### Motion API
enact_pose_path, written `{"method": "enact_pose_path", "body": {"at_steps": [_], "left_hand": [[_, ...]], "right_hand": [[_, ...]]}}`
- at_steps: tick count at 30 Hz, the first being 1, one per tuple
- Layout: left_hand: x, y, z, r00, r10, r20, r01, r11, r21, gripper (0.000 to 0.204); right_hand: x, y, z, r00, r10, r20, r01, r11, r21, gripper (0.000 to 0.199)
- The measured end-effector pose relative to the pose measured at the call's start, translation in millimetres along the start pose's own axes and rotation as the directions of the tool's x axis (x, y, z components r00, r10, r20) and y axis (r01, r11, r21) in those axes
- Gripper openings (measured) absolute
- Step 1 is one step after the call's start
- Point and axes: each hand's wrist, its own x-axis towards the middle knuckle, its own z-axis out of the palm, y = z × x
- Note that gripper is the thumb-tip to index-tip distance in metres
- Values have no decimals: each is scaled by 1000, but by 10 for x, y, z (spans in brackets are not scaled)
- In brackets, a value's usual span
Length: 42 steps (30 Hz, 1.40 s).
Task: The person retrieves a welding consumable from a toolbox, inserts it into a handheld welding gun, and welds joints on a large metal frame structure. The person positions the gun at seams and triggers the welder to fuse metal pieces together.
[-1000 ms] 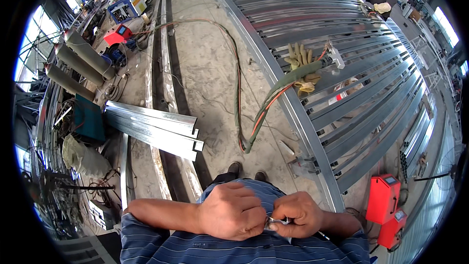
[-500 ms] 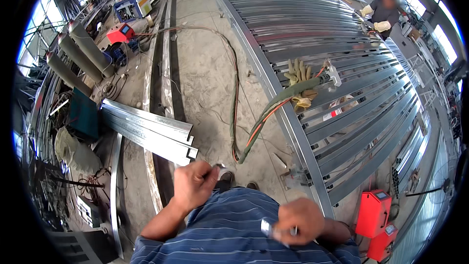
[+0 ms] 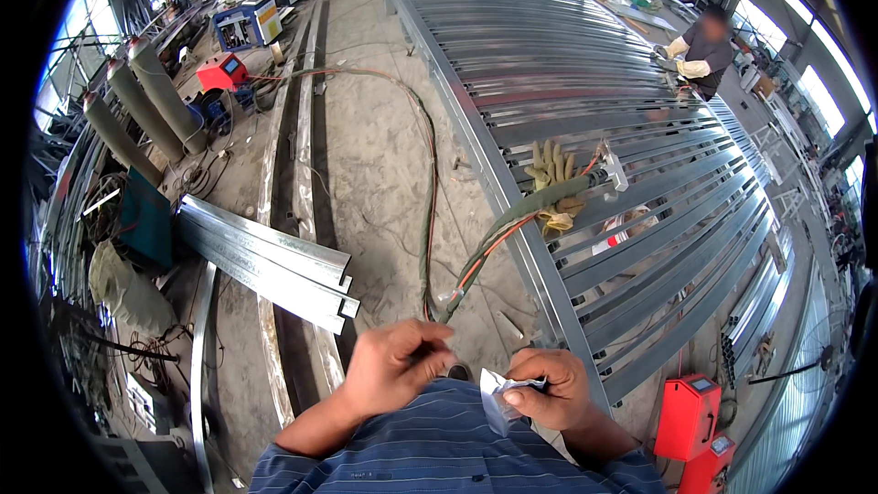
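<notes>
— What do you have in the hands right now?

— My right hand (image 3: 547,391) is low in the view, just above the striped shirt (image 3: 457,448). Its fingers (image 3: 517,396) are clenched on a small silvery packet (image 3: 498,398), crumpled, held right against my chest. The packet is off the floor entirely, in front of the shirt, at the lower middle of the picture.

— And the left?

— My left hand (image 3: 395,368) sits just beside it, to the left, fingers curled in with the tips pinched together. Whether something tiny sits between them I cannot tell. The hand is near the packet but not touching it.

— What lies around you?

— Concrete floor (image 3: 375,174) ahead. A green hose bundle (image 3: 430,220) runs along it and bends up onto the long frame of galvanised steel rails (image 3: 585,82), ending at a torch (image 3: 608,174) that rests on the rails beside a pair of yellowish work gloves (image 3: 549,169). To my left a stack of steel channel sections (image 3: 265,261) lies on the floor. Grey gas cylinders (image 3: 151,96) lean at the far left, a small red machine (image 3: 222,73) near them. Two red boxes (image 3: 690,425) stand at the lower right, by the near end of the frame.

— Anyone else?

— One person (image 3: 700,50) at the far right edge of the frame, in light gloves, bent over the rails, well apart from me.
</notes>
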Motion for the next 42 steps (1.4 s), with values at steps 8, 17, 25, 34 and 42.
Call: {"method": "enact_pose_path", "body": {"at_steps": [8,17,25,34,42], "left_hand": [[70,149,285,983,0,183,98,844,-528,36],[222,36,291,986,-30,167,138,716,-685,13],[321,-58,151,990,-34,135,102,835,-541,12],[434,-192,-269,989,142,-47,-149,963,-223,16],[567,-213,-725,967,255,-23,-255,967,-13,18]], "right_hand": [[51,32,63,990,28,-141,-45,992,-122,13],[133,73,105,971,51,-235,-87,986,-143,11],[277,179,218,971,-24,-237,-30,974,-224,11],[630,98,402,926,-110,-362,-32,930,-366,21],[997,167,607,938,-96,-333,-72,885,-460,17]]}}
